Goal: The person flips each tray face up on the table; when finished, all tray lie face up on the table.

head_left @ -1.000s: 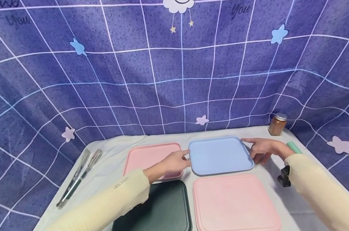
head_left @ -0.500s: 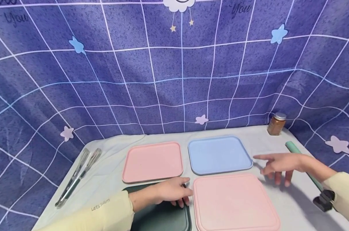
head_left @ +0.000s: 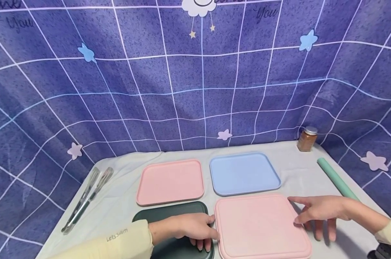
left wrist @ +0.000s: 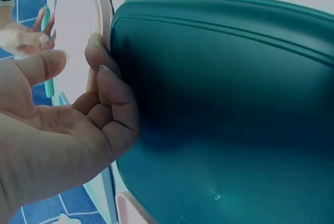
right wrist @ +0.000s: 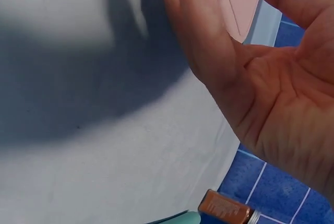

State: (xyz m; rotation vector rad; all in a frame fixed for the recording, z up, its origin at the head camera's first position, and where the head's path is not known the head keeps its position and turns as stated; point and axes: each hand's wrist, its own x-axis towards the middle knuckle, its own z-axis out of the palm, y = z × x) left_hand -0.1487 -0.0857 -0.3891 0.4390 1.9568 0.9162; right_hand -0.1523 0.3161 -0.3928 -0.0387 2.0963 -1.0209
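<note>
My left hand point(head_left: 195, 228) reaches over the dark green board point(head_left: 169, 212), its thumb and a finger at the left edge of the pink board point(head_left: 263, 225) at the front right. In the left wrist view its other fingers point(left wrist: 117, 101) bend loosely inward beside the green board point(left wrist: 229, 98). On the pink board's opposite side, my right hand point(head_left: 325, 212) has its fingertips at the right edge. Its lower fingers hang loosely over the white cloth, and the right wrist view shows the palm point(right wrist: 276, 93) with nothing in it.
Behind stand a smaller pink tray point(head_left: 171, 181) and a blue tray point(head_left: 245, 174) side by side. Metal tongs point(head_left: 87, 201) lie at the left. A green roll-like stick point(head_left: 337, 178) and a jar of brown contents point(head_left: 307, 140) are at the right, against a blue-purple curtain point(head_left: 195, 72).
Both hands have left the sides of the blue tray and come nearer the body, to the two sides of the front pink board. The boards and trays look unmoved.
</note>
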